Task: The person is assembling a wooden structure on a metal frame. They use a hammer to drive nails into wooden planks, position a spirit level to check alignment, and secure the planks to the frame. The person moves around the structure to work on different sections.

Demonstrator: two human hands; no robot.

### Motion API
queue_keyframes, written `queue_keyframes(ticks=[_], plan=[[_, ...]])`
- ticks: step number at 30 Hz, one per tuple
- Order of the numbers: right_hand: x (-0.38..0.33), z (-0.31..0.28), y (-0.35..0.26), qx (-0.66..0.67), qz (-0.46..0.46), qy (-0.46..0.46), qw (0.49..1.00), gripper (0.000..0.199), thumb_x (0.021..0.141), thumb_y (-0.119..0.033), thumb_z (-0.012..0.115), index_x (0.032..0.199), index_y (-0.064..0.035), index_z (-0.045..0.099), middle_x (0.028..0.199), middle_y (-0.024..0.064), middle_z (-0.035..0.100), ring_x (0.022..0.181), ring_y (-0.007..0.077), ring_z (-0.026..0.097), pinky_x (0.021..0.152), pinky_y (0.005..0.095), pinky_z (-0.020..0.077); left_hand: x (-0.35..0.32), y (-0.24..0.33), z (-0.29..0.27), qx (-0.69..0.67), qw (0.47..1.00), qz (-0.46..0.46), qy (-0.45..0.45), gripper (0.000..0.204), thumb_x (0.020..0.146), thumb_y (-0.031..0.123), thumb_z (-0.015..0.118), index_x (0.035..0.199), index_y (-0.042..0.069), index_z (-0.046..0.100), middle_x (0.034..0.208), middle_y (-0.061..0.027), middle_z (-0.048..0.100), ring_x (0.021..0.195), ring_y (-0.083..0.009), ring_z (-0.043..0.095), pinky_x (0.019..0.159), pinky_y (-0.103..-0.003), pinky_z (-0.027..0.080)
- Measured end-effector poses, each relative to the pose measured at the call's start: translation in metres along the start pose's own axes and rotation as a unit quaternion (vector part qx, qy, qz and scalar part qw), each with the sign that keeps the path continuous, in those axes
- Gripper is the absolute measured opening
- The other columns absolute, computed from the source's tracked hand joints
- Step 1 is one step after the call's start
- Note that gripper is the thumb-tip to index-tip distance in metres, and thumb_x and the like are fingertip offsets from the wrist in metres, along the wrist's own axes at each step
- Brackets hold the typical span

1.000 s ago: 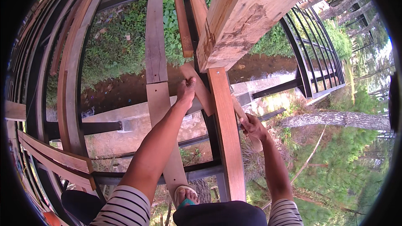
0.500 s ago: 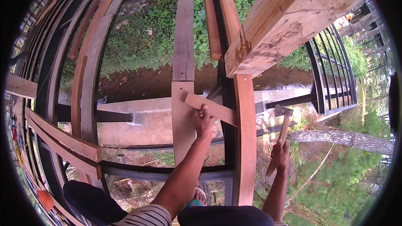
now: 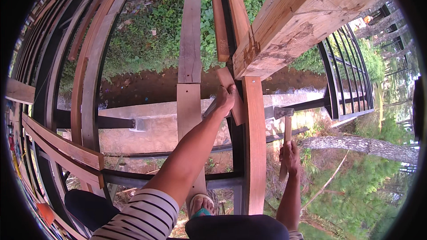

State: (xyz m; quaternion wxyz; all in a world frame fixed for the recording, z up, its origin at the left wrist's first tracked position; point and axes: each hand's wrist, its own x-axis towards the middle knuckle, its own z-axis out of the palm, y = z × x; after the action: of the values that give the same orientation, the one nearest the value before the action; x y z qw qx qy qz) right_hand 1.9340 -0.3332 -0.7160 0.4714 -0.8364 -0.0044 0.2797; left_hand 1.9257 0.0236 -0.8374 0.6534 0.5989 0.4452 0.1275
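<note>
My left hand [image 3: 226, 99] is closed on a short wooden block [image 3: 230, 90], tilted along the black metal beam [image 3: 237, 151]. The block's lower end lies close beside the upright reddish plank [image 3: 254, 151] on the beam's right. My right hand [image 3: 290, 156] grips the wooden handle of a hammer [image 3: 283, 113], its dark metal head up and to the right of that plank. Above both hands, a thick timber post [image 3: 289, 31] slants toward the upper right, its lower end beside the plank's top.
My sandalled foot [image 3: 202, 204] rests on a narrow board [image 3: 190, 115] left of the beam. More planks [image 3: 93, 62] run along the left side. A muddy ditch [image 3: 151, 88] and a concrete ledge [image 3: 155, 131] lie far below. On the right are a black railing [image 3: 349, 69] and a tree trunk [image 3: 356, 144].
My left hand has moved right and up, turning the block from crosswise over the board to nearly lengthwise along the beam. My right hand and the hammer have shifted left toward the plank.
</note>
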Motion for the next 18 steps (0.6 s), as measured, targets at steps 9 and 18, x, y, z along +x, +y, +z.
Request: queue_keyframes(ticks=[9,18], plan=[[-0.028,0.007,0.015,0.001,0.019,0.025,1.0,0.041,0.107,-0.047,0.05,0.098,-0.0069,0.051,0.069,0.001,0.052,0.055,0.01,0.052,0.048,0.0271,0.0453,-0.08,-0.043,-0.034,-0.394,0.916,-0.005,0.077,0.034,0.101,0.028,0.067,0.119,0.002,0.054,0.109,-0.0123,0.066,0.09,-0.0208,0.066,0.076,-0.04,0.055],[-0.058,0.029,-0.054,-0.084,-0.136,0.048,0.986,0.035,0.107,-0.038,0.051,0.099,-0.0045,0.051,0.063,0.003,0.052,0.053,0.0121,0.053,0.047,0.0308,0.0423,-0.168,-0.031,-0.054,-0.581,0.767,-0.27,0.04,0.049,0.098,0.036,0.07,0.133,0.007,0.051,0.131,-0.0143,0.059,0.127,-0.0293,0.057,0.11,-0.048,0.049]])
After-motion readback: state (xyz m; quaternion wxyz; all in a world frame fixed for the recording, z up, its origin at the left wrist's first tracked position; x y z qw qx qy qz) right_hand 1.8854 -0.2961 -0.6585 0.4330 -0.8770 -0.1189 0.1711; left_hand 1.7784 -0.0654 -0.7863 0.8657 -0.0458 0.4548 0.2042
